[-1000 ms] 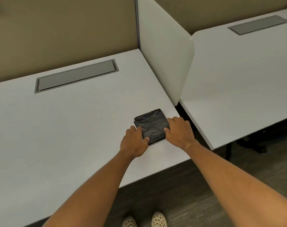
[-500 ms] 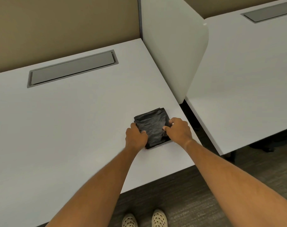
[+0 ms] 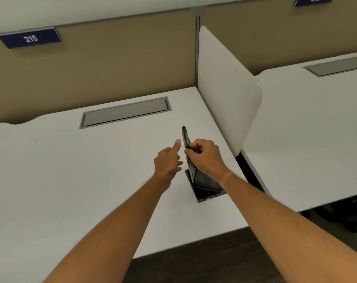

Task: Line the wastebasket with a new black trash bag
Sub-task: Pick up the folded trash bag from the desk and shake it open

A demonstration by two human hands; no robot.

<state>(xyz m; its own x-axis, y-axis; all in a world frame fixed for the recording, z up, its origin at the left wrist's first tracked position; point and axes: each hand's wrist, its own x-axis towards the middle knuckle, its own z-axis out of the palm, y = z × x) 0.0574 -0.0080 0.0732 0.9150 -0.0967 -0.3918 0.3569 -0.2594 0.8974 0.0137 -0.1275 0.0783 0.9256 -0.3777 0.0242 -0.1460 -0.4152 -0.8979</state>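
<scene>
A folded black trash bag [image 3: 202, 183] lies near the right front corner of the white desk [image 3: 71, 170]. My right hand [image 3: 206, 155] pinches its top layer and holds that flap up on edge, so a thin black strip rises above my fingers. The lower folds stay flat on the desk. My left hand [image 3: 168, 162] hovers just left of the raised flap, fingers apart and forefinger pointing up, holding nothing. No wastebasket is in view.
A white divider panel [image 3: 224, 88] stands at the desk's right edge, with a second white desk [image 3: 306, 139] beyond it. A grey cable hatch [image 3: 125, 112] is set in the desktop. Tan partition wall carries a blue "215" sign [image 3: 30, 38]. Dark carpet lies below.
My right hand has lifted the bag's top layer upright off the stack. My left hand has let go of the bag and opened. The camera has tilted up, showing more wall.
</scene>
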